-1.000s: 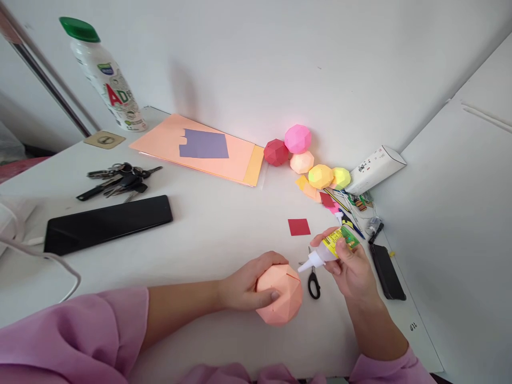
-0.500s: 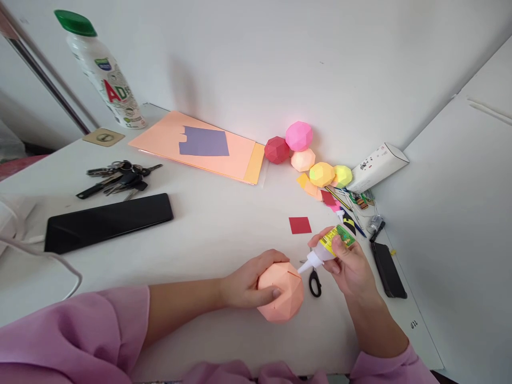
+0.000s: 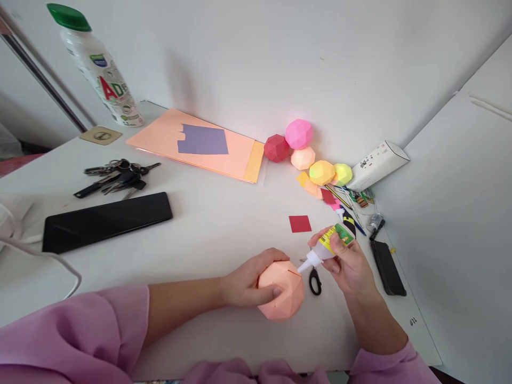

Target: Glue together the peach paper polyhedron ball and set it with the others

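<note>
A peach faceted paper ball (image 3: pixel 286 296) is held in my left hand (image 3: pixel 252 280), with the thumb across its front and the fingers over its top. A narrow slit shows near the ball's upper right. My right hand (image 3: pixel 352 266) is wrapped round a glue bottle (image 3: pixel 328 244) with a yellow and green label. The bottle tilts down to the left, and its white nozzle tip is at the ball's upper right edge by the slit; whether they touch I cannot tell. Black-handled scissors (image 3: pixel 315 281) lie partly hidden under the nozzle and my right hand.
Several coloured paper balls (image 3: pixel 299 134) sit by the wall, near a white box (image 3: pixel 378 165). A red paper piece (image 3: pixel 300 224) lies mid-table. Peach sheets (image 3: pixel 160 133), keys (image 3: pixel 124 176), a black phone (image 3: pixel 108 221) and a tall bottle (image 3: pixel 108 80) are at the left.
The view has shifted very slightly. Both hands keep their hold, and the nozzle stays by the slit in the ball.
</note>
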Available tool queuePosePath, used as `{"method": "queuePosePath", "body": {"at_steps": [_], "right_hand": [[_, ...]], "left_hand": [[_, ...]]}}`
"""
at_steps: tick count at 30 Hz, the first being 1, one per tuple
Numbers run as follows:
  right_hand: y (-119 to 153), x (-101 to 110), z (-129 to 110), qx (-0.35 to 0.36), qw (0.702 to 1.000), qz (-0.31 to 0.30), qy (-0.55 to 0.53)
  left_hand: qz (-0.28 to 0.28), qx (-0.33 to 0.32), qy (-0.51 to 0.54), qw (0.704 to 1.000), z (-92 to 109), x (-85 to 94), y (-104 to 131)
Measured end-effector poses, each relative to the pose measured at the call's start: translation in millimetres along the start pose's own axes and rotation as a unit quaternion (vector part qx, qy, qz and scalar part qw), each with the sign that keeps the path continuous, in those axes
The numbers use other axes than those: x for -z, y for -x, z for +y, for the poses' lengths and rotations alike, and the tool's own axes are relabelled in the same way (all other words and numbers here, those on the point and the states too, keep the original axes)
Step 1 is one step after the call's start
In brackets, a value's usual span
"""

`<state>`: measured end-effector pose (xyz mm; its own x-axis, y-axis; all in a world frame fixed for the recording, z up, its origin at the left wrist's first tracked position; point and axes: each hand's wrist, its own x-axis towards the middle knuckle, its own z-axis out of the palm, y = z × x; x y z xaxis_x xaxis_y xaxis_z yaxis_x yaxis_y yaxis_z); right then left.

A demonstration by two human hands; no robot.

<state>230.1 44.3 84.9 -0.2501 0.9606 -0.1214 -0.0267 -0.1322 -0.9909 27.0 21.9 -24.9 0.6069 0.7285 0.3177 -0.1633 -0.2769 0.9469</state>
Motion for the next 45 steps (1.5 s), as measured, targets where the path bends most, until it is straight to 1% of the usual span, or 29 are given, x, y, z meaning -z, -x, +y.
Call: {"method": "queuePosePath", "body": {"at_steps": [6,11,22,25,30,32,38,45], "right_hand": [[-0.2,-0.5,0.6,-0.003,1.000,0.003,0.002],[2.9,-0.9,0.8,0.008,1.000,0.001,-0.012],[7.7,-3.8,-3.7,0.034,0.999,0.030,-0.001],[7.6,-2.8,-3.9,0.044,0.999,0.019,-0.001],[8.1,0.7,-7.7,0.088,0.996,-0.012,-0.023],[9.1,1.2,-10.4,0.089,0.995,-0.015,-0.031],[5.6,0.7,-12.9,0.075,0.996,0.031,-0.042],[3.3,3.0,-8.6,0.125,0.991,0.030,-0.032]], "left_hand": [[-0.001,0.005,0.001,1.000,1.0,0.4,-0.3],[0.000,-0.001,-0.005,1.000,0.4,0.7,-0.6],[-0.001,0.001,-0.004,1.000,-2.2,0.3,0.8],[0.000,-0.002,-0.001,1.000,-2.9,0.3,0.8],[-0.002,0.002,0.007,1.000,0.8,0.3,-0.6],[-0.001,0.000,0.006,1.000,2.4,0.3,-1.1],[-0.006,0.002,0.001,1.000,1.8,0.2,-1.1],[-0.006,0.001,0.002,1.000,-1.2,-0.6,0.2]]}}
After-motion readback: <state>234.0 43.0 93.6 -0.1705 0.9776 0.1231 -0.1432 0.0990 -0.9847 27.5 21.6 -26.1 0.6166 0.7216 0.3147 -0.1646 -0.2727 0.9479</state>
